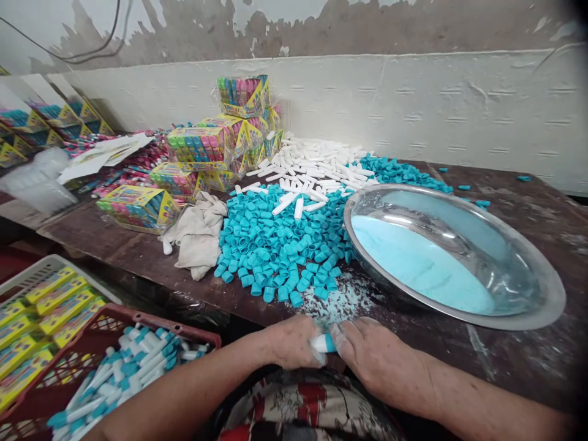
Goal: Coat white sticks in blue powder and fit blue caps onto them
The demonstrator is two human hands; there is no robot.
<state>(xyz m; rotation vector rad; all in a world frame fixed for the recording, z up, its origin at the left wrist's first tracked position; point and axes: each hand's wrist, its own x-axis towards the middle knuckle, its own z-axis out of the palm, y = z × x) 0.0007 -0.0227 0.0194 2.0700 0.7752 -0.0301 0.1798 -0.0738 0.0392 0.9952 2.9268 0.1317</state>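
Note:
At the table's front edge, my left hand (295, 342) is closed around a small white plastic tube (318, 345), most of which its fingers hide. My right hand (374, 352) meets it from the other side, fingers pinched at a blue cap (330, 343) on the tube's end. Pale powder dusts the fingertips. Just beyond both hands lies a big heap of loose blue caps (275, 245), with a pile of white tubes (316, 162) behind it. A wide steel bowl (528, 275) holding light blue powder (413, 263) stands tilted to the right.
Spilled powder (340, 300) covers the table before my hands. A crumpled cloth (199, 236) and stacked display boxes (197, 147) sit left of the caps. Below left, a red crate (138, 317) holds capped tubes (133, 361), beside a white basket (59, 263) of yellow boxes. A wall runs behind.

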